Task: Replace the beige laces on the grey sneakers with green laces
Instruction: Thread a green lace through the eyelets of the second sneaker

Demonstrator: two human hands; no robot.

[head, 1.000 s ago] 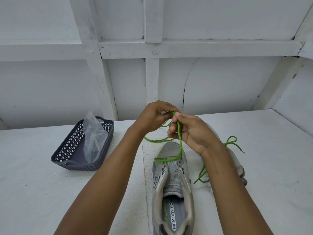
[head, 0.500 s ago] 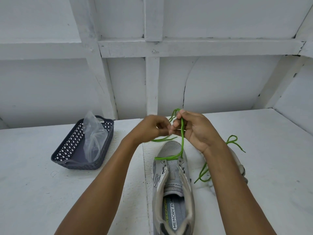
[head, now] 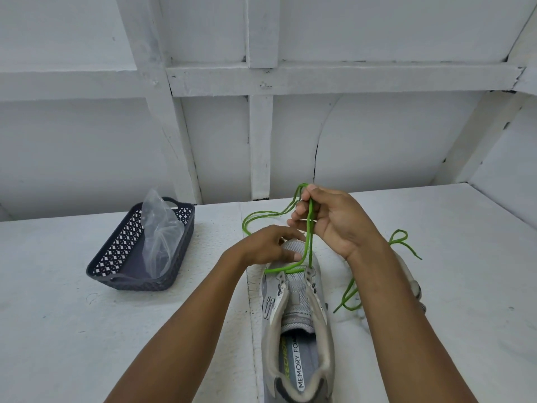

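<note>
I see a white panelled wall [head: 87,141] filling the upper half of my view, with the white bench [head: 58,330] running below it. Both of the person's bare forearms reach in from the bottom edge.

A grey sneaker [head: 296,315] lies in the middle of the bench, heel toward me and toe pointing away. Its tongue is open and the words "MEMORY FOAM" are printed on the insole. To its left, well apart, sits a dark lattice basket [head: 116,251] with a clear plastic bag [head: 161,237] standing up in it. The other sneaker [head: 412,283] is to the right and mostly hidden behind the right forearm. The other lace [head: 348,295], also green, trails from it onto the bench, with a small loop showing beyond the wrist.

The green lace [head: 309,242] crosses the frontmost pair of eyelets on the near sneaker. From there two strands rise to the right hand [head: 331,219], which is held up over the toe. Its fingers and thumb are curled and pinch the strands together. Above the pinch the lace arches over, then sweeps out to the left in a long slack loop that passes behind the left hand [head: 267,245].

The left hand sits low on the toe of the near sneaker. Its thumb presses on the mesh and its fingers curl over the front, holding the shoe down. I cannot tell whether those fingers also catch the lace.
</note>
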